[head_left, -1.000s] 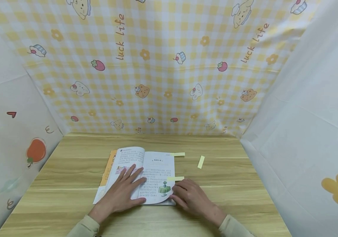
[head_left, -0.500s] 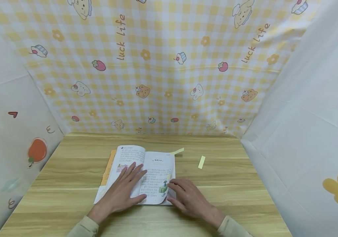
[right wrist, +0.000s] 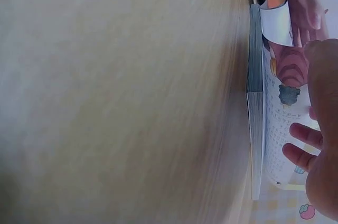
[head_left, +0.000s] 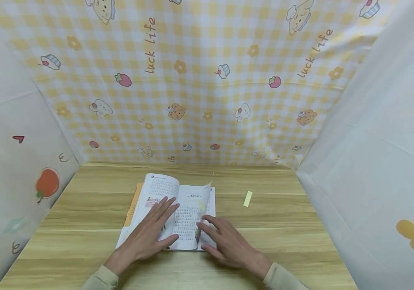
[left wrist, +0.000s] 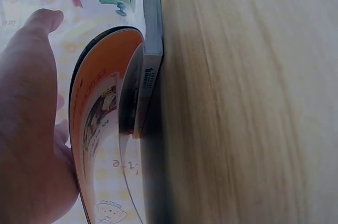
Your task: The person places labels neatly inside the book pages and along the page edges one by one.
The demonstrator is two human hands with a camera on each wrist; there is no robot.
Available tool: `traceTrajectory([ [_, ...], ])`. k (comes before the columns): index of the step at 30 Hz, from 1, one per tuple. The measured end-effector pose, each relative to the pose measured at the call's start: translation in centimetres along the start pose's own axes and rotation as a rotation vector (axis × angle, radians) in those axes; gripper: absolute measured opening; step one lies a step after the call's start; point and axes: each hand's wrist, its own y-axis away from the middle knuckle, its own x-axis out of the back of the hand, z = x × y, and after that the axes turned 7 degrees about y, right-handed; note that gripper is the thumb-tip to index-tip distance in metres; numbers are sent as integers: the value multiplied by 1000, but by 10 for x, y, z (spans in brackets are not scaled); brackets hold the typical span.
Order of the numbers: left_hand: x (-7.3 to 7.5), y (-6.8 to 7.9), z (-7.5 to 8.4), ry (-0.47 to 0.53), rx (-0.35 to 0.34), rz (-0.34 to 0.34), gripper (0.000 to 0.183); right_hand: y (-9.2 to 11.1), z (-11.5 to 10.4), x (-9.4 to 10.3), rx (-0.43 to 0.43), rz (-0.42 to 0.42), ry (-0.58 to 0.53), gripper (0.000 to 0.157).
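An open book (head_left: pixel 185 217) with printed text lies on the table. Across its left page (head_left: pixel 163 187) my left hand (head_left: pixel 146 231) rests with the fingers spread. My right hand (head_left: pixel 228 239) is at the right side, its fingers loosely extended against a lifted page (head_left: pixel 204 199) that curls toward the left. Under that page shows another printed page (head_left: pixel 211 207). A pale yellow paper strip (head_left: pixel 212 180) sticks up from the lifted page's top corner. In the right wrist view, the right fingers (right wrist: pixel 302 156) are apart over a page with a pink and grey picture (right wrist: pixel 289 78).
A loose pale yellow strip (head_left: pixel 247 198) lies on the wooden table (head_left: pixel 275 229), right of the book. An orange page (head_left: pixel 133 207) shows beneath the book's left side. A yellow checked cloth (head_left: pixel 207 92) hangs behind the table, with white cloths at both sides.
My right hand has moved left, and the right page has gone from nearly flat to raised and curled leftward, carrying its yellow strips. The left hand stays on the left page.
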Motion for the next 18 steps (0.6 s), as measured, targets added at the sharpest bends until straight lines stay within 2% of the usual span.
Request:
traceTrajectory([
  [4, 3, 1, 1, 26, -5, 12, 96, -3, -1, -3, 15, -15, -5, 62],
  [11, 10, 2, 4, 63, 18, -7, 89, -10, -4, -9, 59, -33, 10, 72],
  [18, 14, 3, 4, 62, 8, -7, 85, -19, -8, -8, 52, -124, 25, 72],
])
